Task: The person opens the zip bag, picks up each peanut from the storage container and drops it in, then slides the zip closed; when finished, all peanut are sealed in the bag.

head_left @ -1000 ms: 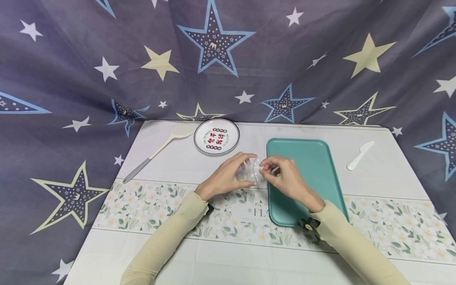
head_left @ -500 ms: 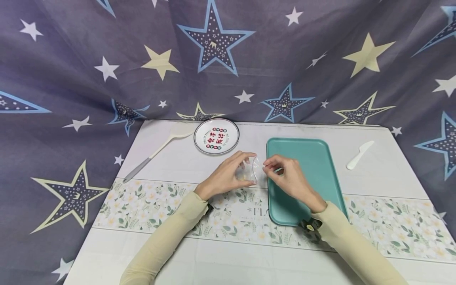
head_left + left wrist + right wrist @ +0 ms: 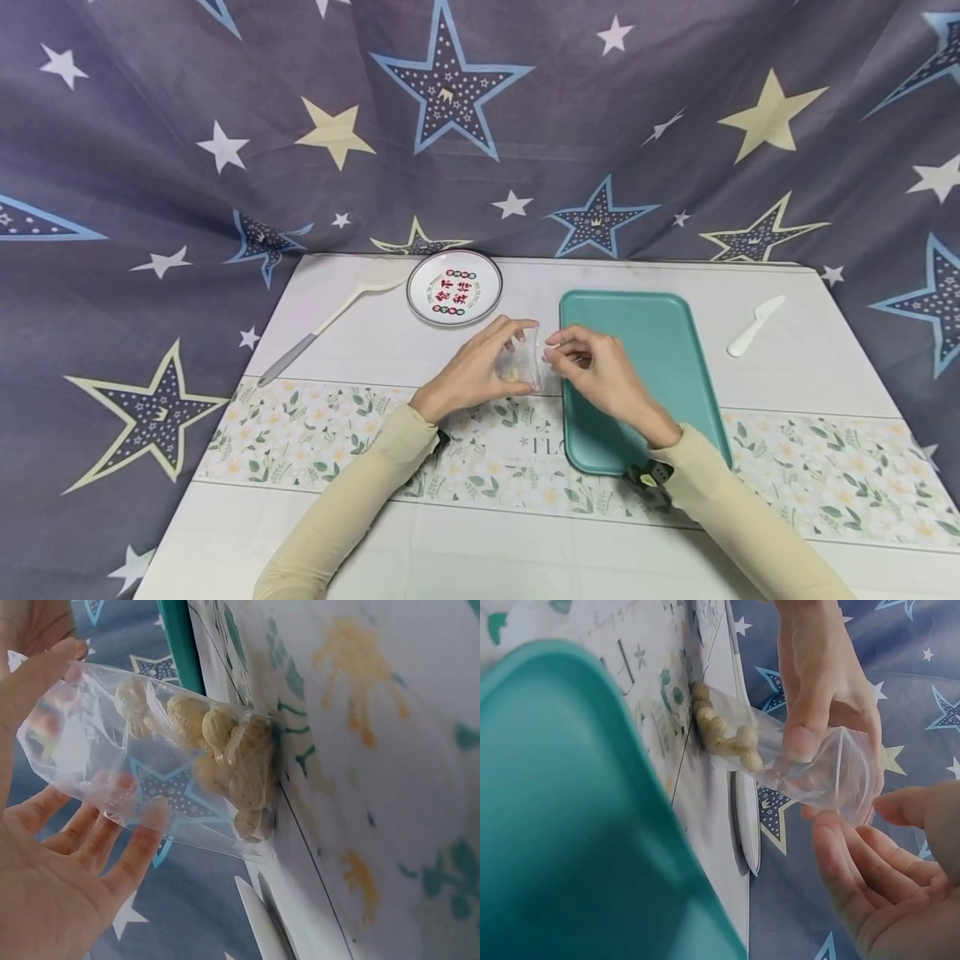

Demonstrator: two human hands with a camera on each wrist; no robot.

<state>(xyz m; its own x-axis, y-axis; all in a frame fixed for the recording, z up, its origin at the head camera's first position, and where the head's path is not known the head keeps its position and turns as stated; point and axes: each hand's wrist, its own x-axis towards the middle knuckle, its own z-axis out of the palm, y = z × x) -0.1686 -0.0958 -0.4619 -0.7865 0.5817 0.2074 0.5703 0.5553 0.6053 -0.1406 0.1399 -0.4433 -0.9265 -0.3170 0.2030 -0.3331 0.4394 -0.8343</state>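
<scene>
A clear zip-lock bag (image 3: 97, 742) with several peanuts (image 3: 217, 731) in its bottom end is held over the table. My left hand (image 3: 468, 367) grips it near its mouth, thumb on one side and fingers spread along the other. In the right wrist view, the bag's mouth bulges towards my right hand (image 3: 892, 877), whose thumb and fingertips pinch at its edge, by a thin red line. The peanuts (image 3: 720, 731) lie together at the far end, close over the printed cloth.
A teal tray (image 3: 645, 450) lies under my right forearm. Behind the hands is a round white plate (image 3: 427, 304) with red lettering. To the left lies a long spatula (image 3: 337, 317) with a grey handle end, to the right a white plastic knife (image 3: 756, 327). A starry curtain (image 3: 480, 208) hangs behind.
My right hand drew slightly away from the bag's mouth to the right, then came back to it. My left hand has stayed in place with the bag.
</scene>
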